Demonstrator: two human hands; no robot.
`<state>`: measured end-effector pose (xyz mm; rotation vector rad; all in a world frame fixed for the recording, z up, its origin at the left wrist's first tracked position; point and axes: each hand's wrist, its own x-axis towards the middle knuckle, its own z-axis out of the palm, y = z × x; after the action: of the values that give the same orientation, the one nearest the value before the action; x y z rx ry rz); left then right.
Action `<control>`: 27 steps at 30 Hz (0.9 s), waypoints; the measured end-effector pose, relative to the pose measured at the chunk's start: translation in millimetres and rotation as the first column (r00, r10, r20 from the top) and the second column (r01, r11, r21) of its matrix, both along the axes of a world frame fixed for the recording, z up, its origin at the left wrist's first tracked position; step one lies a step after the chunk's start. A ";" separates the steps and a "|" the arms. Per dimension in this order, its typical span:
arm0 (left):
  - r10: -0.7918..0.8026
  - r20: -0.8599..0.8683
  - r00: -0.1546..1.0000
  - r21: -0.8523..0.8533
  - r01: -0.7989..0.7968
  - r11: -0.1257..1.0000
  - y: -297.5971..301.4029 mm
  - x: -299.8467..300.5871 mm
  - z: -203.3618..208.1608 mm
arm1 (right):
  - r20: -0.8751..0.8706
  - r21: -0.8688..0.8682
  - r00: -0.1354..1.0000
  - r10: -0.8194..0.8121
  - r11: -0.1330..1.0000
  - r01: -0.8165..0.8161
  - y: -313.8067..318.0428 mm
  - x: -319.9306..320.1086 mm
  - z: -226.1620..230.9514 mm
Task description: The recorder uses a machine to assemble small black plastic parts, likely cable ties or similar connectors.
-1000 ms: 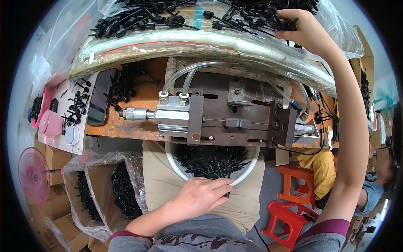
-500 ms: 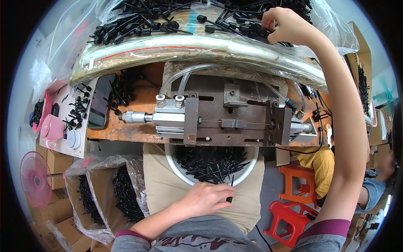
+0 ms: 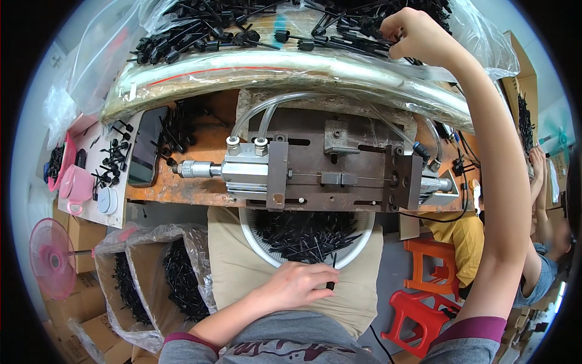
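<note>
A brown metal fixture (image 3: 310,159) on the counter (image 3: 176,192) fills mid-frame, between the right hand (image 3: 418,37), curled at the upper-right heap of black parts (image 3: 359,45), and the left hand (image 3: 294,285), lower centre, pinching a black part (image 3: 330,285) near the white basket (image 3: 246,236). Whether the right grips anything, I cannot tell. A co-worker's hands (image 3: 536,159) now show far right.

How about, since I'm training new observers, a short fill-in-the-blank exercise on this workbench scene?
1. The left hand holds a thin-stemmed part coloured ____.
2. The right hand is at the pile of parts near the ____ edge of the picture.
3. The pink fan stands near the picture's ____ edge.
4. The lower stool, below the orange stool, is coloured ____.

Missing words: black; top; left; red.
</note>
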<state>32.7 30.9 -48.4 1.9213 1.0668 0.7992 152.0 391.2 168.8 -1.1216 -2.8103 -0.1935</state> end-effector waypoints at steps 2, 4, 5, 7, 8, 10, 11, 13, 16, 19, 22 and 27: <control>0.000 -0.009 1.000 -0.026 0.000 1.000 0.1 -0.7 -1.7 | 0.014 -0.033 0.997 -0.080 0.996 0.080 -13.8 -3.4 15.3; 0.006 -0.008 1.000 -0.030 -0.006 1.000 0.4 -1.2 -4.9 | -0.013 -0.110 0.985 -0.170 0.980 0.167 -38.0 -7.3 30.9; 0.009 -0.008 1.000 -0.033 -0.009 0.999 0.5 -1.2 -6.5 | -0.134 -0.069 0.988 -0.071 0.996 0.063 -20.2 2.7 20.8; 0.018 -0.013 1.000 -0.069 -0.019 0.997 0.6 -1.0 -8.6 | -0.139 -0.082 0.978 -0.157 0.986 0.147 -33.1 -0.3 30.7; 0.024 -0.016 1.000 -0.087 -0.025 0.996 0.5 -1.1 -9.9 | -0.141 -0.089 0.970 -0.199 0.978 0.188 -40.3 -0.8 35.6; 0.020 -0.062 0.998 -0.069 -0.024 0.997 0.3 -1.7 -16.9 | -0.295 -0.146 0.932 -0.210 0.974 0.173 -44.0 4.7 39.1; 0.019 -0.085 0.996 -0.059 -0.024 0.998 -0.3 -2.3 -20.6 | -0.373 -0.190 0.900 -0.224 0.968 0.163 -43.7 7.7 40.4; 0.020 -0.198 0.980 0.010 -0.018 1.000 -1.1 -3.6 -25.3 | -0.520 -0.249 0.816 -0.253 0.959 0.138 -47.7 10.6 43.6; 0.036 -0.292 0.956 0.065 -0.018 0.998 -4.8 -5.0 -28.3 | -0.737 -0.269 0.624 -0.259 0.960 0.080 -47.5 18.5 41.0; 0.095 -0.363 0.927 0.089 -0.067 0.994 -6.9 -5.2 -10.4 | -0.850 -0.224 0.498 -0.173 0.974 -0.044 -64.2 25.8 34.6; 0.196 -0.308 0.931 0.182 -0.144 0.973 -4.3 -5.5 26.9 | -0.892 -0.270 0.418 -0.171 0.944 -0.189 -76.6 44.7 20.8; 0.364 0.086 0.927 0.326 -0.372 0.869 15.2 -19.1 71.6 | -0.927 -0.319 0.284 -0.245 0.912 -0.257 -167.7 31.0 -21.1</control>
<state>13.6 46.1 23.2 2.0044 1.3801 1.2856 183.1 223.5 147.7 -0.7952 -1.6733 0.8773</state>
